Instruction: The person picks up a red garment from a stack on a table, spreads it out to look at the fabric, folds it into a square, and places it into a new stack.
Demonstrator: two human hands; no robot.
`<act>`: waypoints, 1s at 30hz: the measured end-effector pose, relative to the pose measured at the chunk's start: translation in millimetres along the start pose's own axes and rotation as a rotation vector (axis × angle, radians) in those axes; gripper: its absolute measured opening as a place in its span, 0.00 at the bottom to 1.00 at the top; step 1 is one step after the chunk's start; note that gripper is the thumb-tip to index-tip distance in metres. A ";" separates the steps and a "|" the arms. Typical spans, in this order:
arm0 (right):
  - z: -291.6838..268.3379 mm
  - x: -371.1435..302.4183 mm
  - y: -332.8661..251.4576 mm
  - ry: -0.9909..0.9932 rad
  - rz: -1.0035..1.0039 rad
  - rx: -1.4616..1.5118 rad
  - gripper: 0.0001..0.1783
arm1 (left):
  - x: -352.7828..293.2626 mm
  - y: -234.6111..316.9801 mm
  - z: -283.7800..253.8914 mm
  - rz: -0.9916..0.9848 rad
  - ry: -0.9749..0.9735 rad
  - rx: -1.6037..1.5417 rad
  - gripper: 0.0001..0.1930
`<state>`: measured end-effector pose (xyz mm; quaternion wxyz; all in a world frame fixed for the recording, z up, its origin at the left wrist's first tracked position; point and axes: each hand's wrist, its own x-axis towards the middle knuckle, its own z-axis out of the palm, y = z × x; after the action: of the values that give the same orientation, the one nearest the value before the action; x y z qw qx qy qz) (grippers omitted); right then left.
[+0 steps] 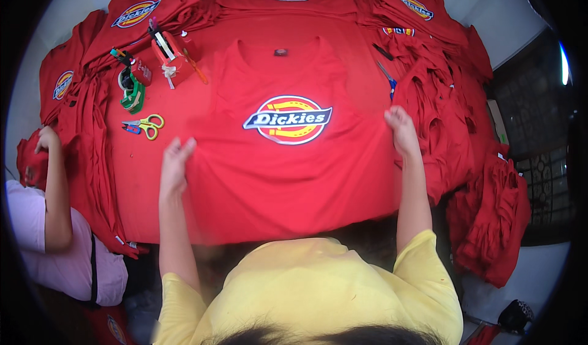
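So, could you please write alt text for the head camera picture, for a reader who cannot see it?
A person's left hand and right hand press the two side edges of a red T-shirt spread flat on a table heaped with red shirts. Yellow-handled scissors lie at left, where another person's arm reaches in.

One spread red shirt (288,155), one scissors (144,125), two tape dispensers (171,54).

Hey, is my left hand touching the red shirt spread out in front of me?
Touching. The head view shows the left hand gripping the red shirt's left edge, fingers curled onto the fabric.
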<state>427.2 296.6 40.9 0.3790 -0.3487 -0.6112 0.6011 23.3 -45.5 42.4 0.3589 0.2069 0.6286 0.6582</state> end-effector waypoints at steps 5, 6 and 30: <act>32.1 9.0 -31.9 0.216 -0.251 -0.737 0.26 | 20.1 24.7 19.0 0.293 0.391 0.859 0.31; 33.1 -6.5 -32.6 0.175 -0.285 -0.800 0.26 | 12.7 19.2 29.7 0.354 0.497 1.274 0.34; 105.8 -209.6 36.8 -0.295 0.667 -0.007 0.18 | -93.6 -71.7 183.4 0.675 -0.685 1.175 0.18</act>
<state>431.2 63.3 -4.1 0.0685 -0.4397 -0.5140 0.7333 232.8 7.0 11.9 0.1438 0.7380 0.6319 0.1880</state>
